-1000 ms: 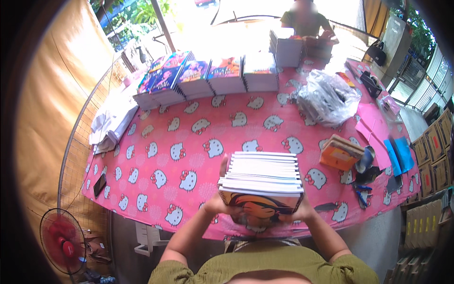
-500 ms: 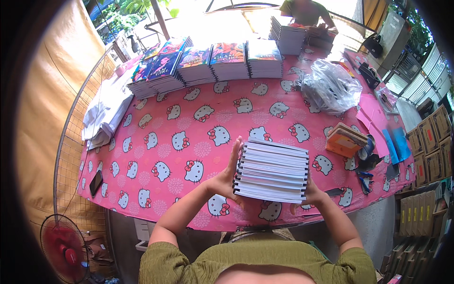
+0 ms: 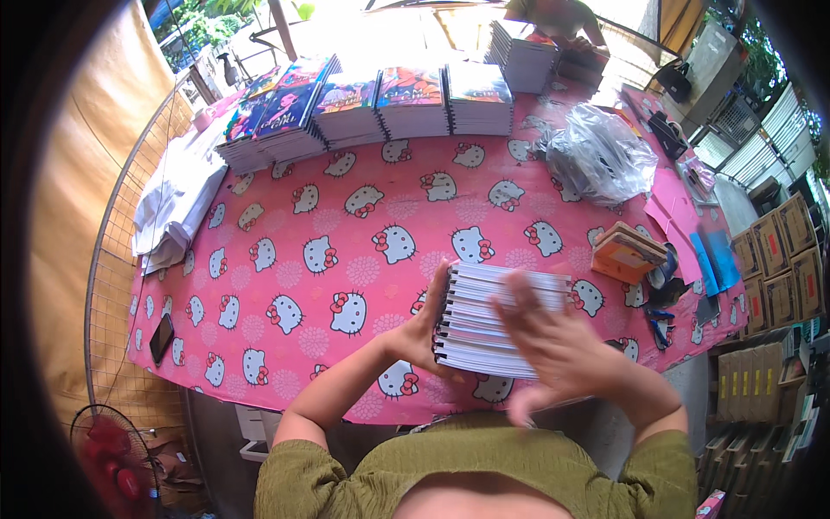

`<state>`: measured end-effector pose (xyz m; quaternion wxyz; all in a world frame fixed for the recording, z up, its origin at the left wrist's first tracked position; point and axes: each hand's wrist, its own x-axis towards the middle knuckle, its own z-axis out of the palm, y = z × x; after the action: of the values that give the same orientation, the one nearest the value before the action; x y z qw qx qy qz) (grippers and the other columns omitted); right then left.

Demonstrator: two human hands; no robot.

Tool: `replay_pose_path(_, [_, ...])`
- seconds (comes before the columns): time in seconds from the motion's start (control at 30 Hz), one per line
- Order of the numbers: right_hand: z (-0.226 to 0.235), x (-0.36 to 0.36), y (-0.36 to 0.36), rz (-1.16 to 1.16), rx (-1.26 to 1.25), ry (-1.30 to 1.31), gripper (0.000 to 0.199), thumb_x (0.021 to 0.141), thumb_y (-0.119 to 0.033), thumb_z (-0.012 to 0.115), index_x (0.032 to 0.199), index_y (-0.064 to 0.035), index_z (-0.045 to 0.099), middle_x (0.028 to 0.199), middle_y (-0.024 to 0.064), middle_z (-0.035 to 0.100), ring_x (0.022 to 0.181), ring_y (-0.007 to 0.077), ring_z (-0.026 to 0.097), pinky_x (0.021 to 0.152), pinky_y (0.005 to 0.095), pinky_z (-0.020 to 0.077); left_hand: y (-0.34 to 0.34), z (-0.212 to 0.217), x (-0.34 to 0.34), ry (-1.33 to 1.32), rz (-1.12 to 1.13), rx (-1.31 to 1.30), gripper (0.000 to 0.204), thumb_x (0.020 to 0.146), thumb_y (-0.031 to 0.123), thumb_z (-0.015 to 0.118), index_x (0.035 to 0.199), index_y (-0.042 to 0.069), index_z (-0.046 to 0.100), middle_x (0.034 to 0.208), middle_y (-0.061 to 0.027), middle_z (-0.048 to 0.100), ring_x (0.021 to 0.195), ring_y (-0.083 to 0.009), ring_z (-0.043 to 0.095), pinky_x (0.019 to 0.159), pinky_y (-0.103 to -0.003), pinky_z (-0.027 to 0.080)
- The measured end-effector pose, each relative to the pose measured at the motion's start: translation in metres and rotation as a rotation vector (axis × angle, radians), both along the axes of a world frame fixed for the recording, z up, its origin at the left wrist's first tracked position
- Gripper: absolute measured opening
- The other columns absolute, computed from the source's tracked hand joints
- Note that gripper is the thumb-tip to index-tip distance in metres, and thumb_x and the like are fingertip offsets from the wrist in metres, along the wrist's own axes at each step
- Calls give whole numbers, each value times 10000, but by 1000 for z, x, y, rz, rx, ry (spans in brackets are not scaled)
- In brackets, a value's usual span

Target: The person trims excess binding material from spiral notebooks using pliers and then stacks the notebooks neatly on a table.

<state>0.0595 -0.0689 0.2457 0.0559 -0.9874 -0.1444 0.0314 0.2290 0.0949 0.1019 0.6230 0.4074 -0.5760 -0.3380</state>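
A stack of spiral-bound notebooks stands at the table's near edge, white page edges facing me and dark binding rings down its left side. My left hand holds the stack from that bound side, thumb at the near corner and fingers reaching up along the rings. Across the right part of the stack my right hand is raised, palm toward the pages and fingers apart, blurred by motion. It hides the stack's right side; whether it touches the pages I cannot tell.
A pink cartoon-print cloth covers the table. Notebook piles line the far side. To the right are a plastic bag, an orange box-like item and pliers. A phone lies left. Another person works beyond.
My right hand has left the stack's right side and swung up and left across its page edges. My left hand remains on the bound side.
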Motion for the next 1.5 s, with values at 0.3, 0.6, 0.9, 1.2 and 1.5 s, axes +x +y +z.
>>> replay_pose_path(0.3, [-8, 44, 24, 117, -220, 62, 1194, 711, -883, 190, 1468, 35, 97, 1532, 254, 5, 1414, 402, -127, 1036, 624, -174, -4, -7, 6, -293, 99, -2, 1551, 464, 381, 927, 1437, 112, -252, 1538, -203, -86, 1438, -300, 15, 1148, -454, 143])
replay_pose_path(0.6, [-3, 69, 19, 78, -15, 10, 1018, 810, -786, 279, 1493, -50, 110, 1546, 214, 11, 1428, 351, -121, 1078, 579, -140, 2, -2, 4, -135, 53, 49, 1430, 544, 294, 888, 1460, 153, -201, 1533, -187, 41, 1406, -318, 191, 1115, -460, 248])
replay_pose_path(0.9, [-17, 86, -2, -92, 106, -178, 978, 812, -773, 326, 1486, -82, 164, 1530, 234, 100, 1417, 414, 72, 1098, 608, 43, -2, 5, -2, 50, 31, 44, 1441, 536, 221, 891, 1450, 133, -220, 1500, -196, 154, 1386, -323, 239, 1112, -452, 245])
replay_pose_path(1.2, [-48, -30, -116, -440, 1164, 363, 1139, 632, -589, 756, 1466, -54, 194, 1433, 207, 357, 1345, 279, 342, 1111, 431, 230, -3, -8, 2, -75, 55, -56, 1445, 561, 287, 887, 1441, 83, -241, 1500, -205, 177, 1396, -317, 204, 1125, -433, 156])
replay_pose_path(1.5, [-198, -75, -44, -307, 840, -287, 1347, 575, -355, 879, 1463, -8, -72, 1519, 254, 75, 1423, 368, 88, 1140, 471, 123, 2, -11, 8, -53, 46, -11, 1469, 553, 417, 887, 1445, 80, -230, 1542, -162, 38, 1425, -283, 98, 1135, -433, 107])
